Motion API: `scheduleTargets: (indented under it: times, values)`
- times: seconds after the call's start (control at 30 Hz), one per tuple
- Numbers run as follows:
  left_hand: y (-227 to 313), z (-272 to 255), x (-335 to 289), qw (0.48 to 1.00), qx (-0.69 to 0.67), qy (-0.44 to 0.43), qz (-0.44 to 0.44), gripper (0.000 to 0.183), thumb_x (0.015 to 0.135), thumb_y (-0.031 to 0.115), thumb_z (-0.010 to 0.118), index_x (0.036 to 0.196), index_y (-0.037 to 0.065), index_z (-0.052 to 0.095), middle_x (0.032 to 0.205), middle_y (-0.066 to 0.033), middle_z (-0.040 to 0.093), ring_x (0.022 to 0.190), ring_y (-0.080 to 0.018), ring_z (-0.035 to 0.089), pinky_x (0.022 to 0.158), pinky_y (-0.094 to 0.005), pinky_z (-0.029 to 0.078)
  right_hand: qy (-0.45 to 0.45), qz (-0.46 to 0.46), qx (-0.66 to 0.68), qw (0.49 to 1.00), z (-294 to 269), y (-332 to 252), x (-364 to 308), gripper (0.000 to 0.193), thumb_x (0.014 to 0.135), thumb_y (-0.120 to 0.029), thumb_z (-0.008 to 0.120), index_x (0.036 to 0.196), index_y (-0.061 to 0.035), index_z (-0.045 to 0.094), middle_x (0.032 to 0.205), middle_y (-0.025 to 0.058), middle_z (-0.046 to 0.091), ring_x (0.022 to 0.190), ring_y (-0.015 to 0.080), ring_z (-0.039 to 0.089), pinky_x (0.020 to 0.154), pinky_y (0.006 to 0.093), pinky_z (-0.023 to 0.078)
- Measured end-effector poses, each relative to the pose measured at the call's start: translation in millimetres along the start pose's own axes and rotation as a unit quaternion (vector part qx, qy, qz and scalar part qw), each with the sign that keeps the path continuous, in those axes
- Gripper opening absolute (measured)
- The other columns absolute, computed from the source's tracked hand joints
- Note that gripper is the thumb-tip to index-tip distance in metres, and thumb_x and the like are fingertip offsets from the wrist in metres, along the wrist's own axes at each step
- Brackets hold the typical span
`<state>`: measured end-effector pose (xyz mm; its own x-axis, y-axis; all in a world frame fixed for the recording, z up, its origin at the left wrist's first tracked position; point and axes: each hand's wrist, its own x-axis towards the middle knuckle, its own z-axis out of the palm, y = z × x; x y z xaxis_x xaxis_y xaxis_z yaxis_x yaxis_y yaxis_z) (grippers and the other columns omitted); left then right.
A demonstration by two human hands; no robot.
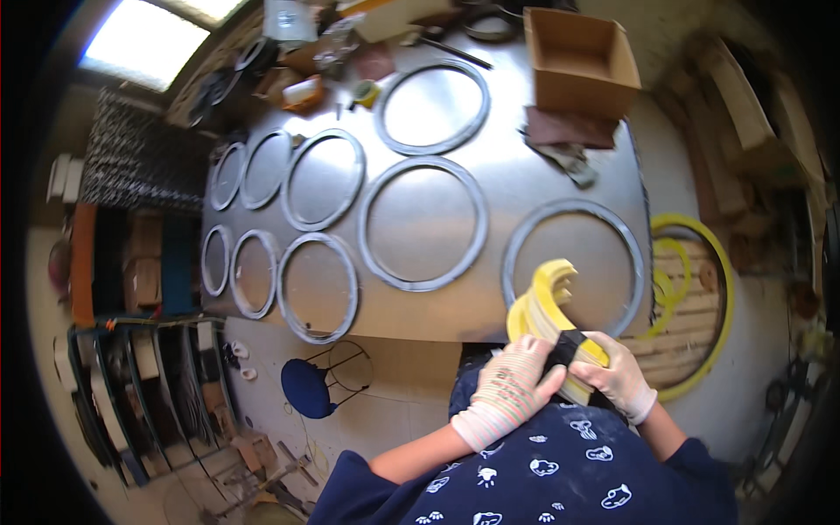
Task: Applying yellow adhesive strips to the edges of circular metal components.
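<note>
So you've got the yellow, curved, ribbed strip bundle (535,306) right in front of your chest, down by the near table edge. Its long axis runs from your body up and slightly left, and the far end hooks over to the right. Your left hand in a whitish knit glove (512,385) is closed round the lower part, and your right hand in a matching glove (621,376) grips the near end, with a black piece (567,346) between them. The far end overlaps the nearest ring in view; can't tell if they touch.

Room-wise, the shiny grey metal table (499,175) has a bare stretch up the middle, left of the open brown cardboard box (582,94). That right-hand ring sits close to the table's right edge, so it's tighter there.

Count: nine flat grey round rings (481,219) laid out, one box, one round blue-topped stool (306,388), plus several yellow rings (691,383) on the slatted wood at right, overlapping too much to count.
</note>
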<state>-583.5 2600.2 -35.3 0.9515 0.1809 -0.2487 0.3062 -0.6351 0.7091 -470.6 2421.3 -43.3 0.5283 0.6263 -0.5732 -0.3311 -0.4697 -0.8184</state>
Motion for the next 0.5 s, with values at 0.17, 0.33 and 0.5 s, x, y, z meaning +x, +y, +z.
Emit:
scheduleTargets:
  times: [0.17, 0.33, 0.5]
  values:
    - [-15.7, -11.2, 25.3, 0.970, -0.234, -0.014, -0.069, 0.024, 0.093, 0.021, 0.067, 0.108, 0.003, 0.061, 0.098, -0.0110, 0.058, 0.087, -0.0183, 0.064, 0.070, -0.0318, 0.053, 0.019, -0.021, 0.053, 0.998, 1.4, -20.2, 15.6, 0.053, 0.083, -0.031, 0.074, 0.122, 0.0024, 0.061, 0.104, 0.0078, 0.069, 0.094, 0.0130, 0.063, 0.085, 0.0283, 0.051]
    - [-30.5, -62.6, 48.5, 0.923, -0.383, -0.010, -0.021, 0.024, 0.096, 0.020, 0.063, 0.113, 0.004, 0.063, 0.103, -0.0071, 0.056, 0.093, -0.0128, 0.059, 0.084, -0.0296, 0.051, 0.074, -0.032, 0.089, 0.993, 2.4, -69.4, 24.3, 0.050, 0.085, -0.027, 0.070, 0.121, 0.0058, 0.061, 0.103, 0.0066, 0.068, 0.092, 0.0118, 0.062, 0.083, 0.0268, 0.050]
    - [-135.8, -126.5, 88.7, 0.940, -0.264, 0.214, -0.033, 0.017, 0.093, 0.010, 0.064, 0.107, 0.002, 0.068, 0.100, -0.0081, 0.062, 0.089, -0.0167, 0.062, 0.081, -0.0302, 0.051, 0.146, -0.055, 0.095, 0.983, 30.9, -116.0, 40.8, 0.045, 0.084, -0.019, 0.068, 0.122, 0.0057, 0.060, 0.104, 0.0071, 0.067, 0.092, 0.0119, 0.062, 0.085, 0.0268, 0.050]
